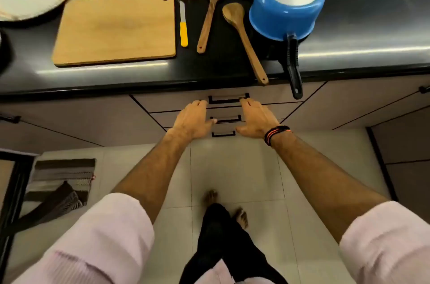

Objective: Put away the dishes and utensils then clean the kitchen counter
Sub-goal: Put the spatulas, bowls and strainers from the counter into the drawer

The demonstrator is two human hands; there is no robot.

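Both hands are reaching, fingers straight, grasping nothing; the left hand [192, 120] and right hand [254, 119] are flanking the top drawer handle [228, 99], the right fingertips touching its end; the wooden spoon [242, 37] is lying on the tabletop [372, 34]; probably light and stiff, best gripped mid-handle.

Striped mat [61, 181] on tiled floor [235, 167]
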